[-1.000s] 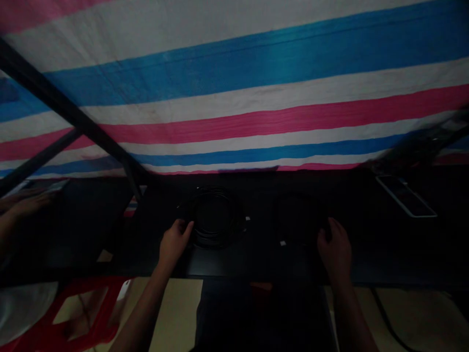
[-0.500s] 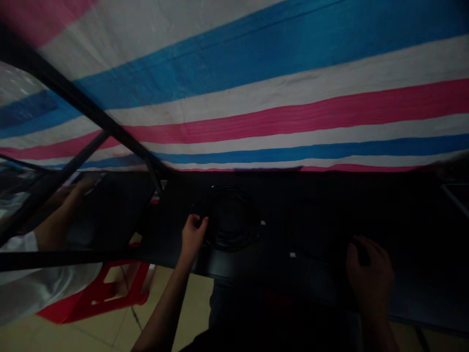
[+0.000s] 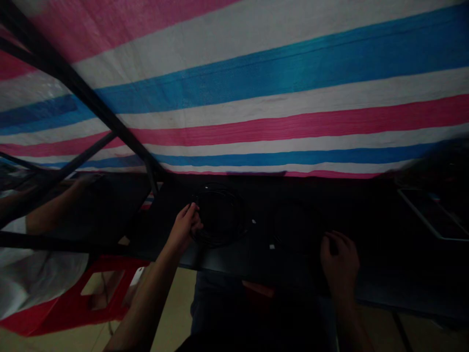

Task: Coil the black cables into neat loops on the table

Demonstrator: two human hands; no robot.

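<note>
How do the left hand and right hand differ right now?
The left hand pinches the edge of the black cable coil; the right hand lies apart from that coil, fingers curled on something too dark to tell. The left hand sits nearer the view's middle, the right further toward its lower right. Both are bare, over the black table.

We had a coil of thin black cable lying flat on the dark counter, its loops loose and roughly round. Its left edge sat against our left fingers, which pinched a strand there; the dim light hid the cable's end.
</note>
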